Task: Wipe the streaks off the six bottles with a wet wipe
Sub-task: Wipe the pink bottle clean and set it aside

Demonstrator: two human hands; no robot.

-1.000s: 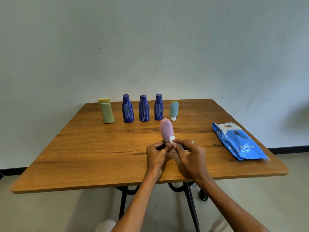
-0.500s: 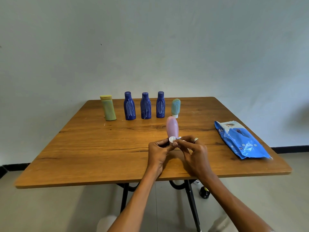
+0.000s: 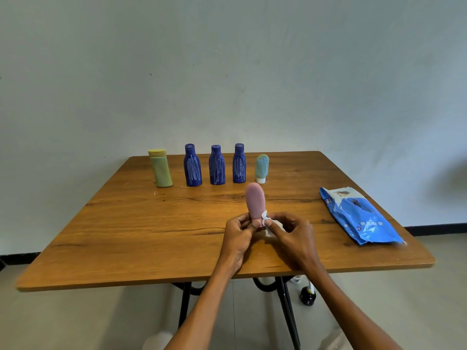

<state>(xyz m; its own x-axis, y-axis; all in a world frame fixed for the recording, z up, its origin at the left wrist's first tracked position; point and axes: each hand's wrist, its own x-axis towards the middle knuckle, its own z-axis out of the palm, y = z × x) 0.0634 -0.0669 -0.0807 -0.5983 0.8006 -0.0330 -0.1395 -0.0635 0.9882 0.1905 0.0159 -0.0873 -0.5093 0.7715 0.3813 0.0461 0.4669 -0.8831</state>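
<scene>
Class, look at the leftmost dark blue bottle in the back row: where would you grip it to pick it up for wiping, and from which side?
Grip the leftmost dark blue bottle round its narrow neck and shoulder, coming from above and the front. It stands upright, its streaks cover the wide body, and the yellow-green bottle and middle blue bottle flank it, so the sides are probably crowded.
</scene>
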